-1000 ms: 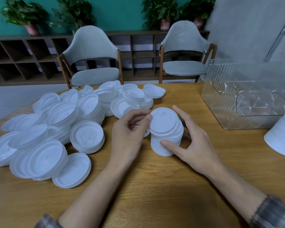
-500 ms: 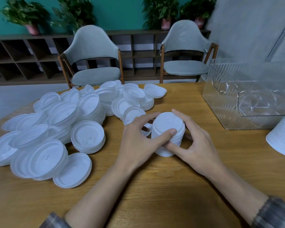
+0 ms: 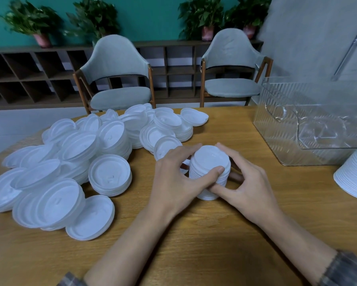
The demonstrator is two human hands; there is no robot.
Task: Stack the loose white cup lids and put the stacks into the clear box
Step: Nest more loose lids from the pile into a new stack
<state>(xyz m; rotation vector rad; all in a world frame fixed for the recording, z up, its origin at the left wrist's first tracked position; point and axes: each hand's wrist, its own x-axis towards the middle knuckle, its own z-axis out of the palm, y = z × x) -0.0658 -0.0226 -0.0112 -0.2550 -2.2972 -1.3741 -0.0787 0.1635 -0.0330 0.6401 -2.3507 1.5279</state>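
Lid stack (image 3: 209,162) upright on wooden table (image 3: 194,244), near centre, between both hands. White, thin, slightly translucent plastic. Top lid round, face up, with a raised rim and a small moulded mark. Side ribbed by many fine rim edges. Lowest lids visible below the thumbs, resting on the wood.

Left hand (image 3: 173,178) curled round the stack's left side. Fingers reaching over the far-left rim. Left thumb (image 3: 214,172) laid across the near side, high up, tip touching the top lid's edge.

Right hand (image 3: 249,182) curled round the right side. Forefinger hooked over the far rim. Right thumb (image 3: 221,190) low across the near side, under the left thumb. Both hands closed on the stack, neither flat. Cannot tell whether the palms touch the table.

Clear box (image 3: 276,137) at far right, open-topped, ribbed walls, well apart from the stack.

Loose lids (image 3: 70,153) heaped at left, many tilted and overlapping, some in short stacks. One short stack (image 3: 109,175) upright near the left hand. Single lid (image 3: 167,147) just behind the left hand.

Another tall white stack (image 3: 353,176) at right edge, partly cut off.
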